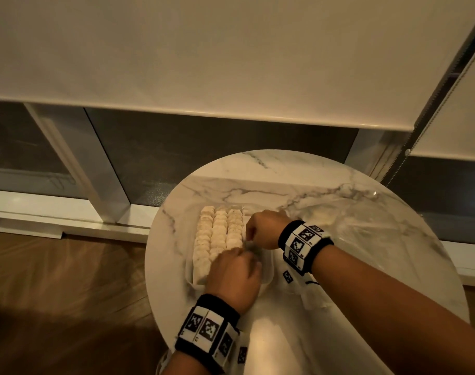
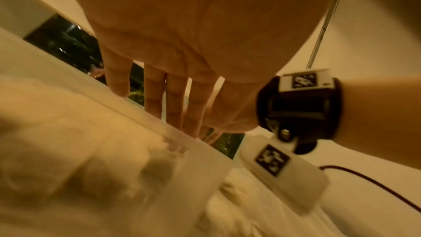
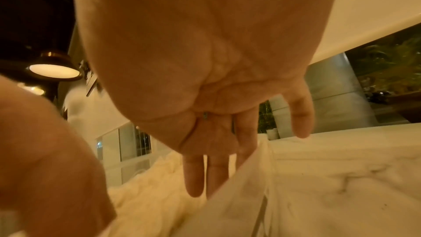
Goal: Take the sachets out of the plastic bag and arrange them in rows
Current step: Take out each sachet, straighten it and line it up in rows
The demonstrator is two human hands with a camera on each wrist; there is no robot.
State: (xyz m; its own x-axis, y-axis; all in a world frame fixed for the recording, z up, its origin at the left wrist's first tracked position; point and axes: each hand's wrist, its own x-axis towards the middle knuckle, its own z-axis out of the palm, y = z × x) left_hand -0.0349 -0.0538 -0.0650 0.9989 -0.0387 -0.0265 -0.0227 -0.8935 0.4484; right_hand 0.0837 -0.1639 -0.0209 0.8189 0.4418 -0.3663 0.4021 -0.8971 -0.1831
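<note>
Apparently both hands (image 1: 247, 255) touch sachets (image 1: 218, 236).

sachets (image 1: 218, 234): pale, three rows (touching) | plastic bag (image 1: 339, 220): clear, flat on table right

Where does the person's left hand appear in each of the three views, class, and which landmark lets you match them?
Head: left hand, lower centre, over the sachet rows.
Left wrist: left hand fills the top, fingers pointing down.
Right wrist: left hand, blurred, at the left edge.
Shared landmark: the sachet rows.

Round marble table (image 1: 325, 185) bears sachets (image 1: 217, 234) in rows and clear plastic bag (image 1: 366, 220).
</note>
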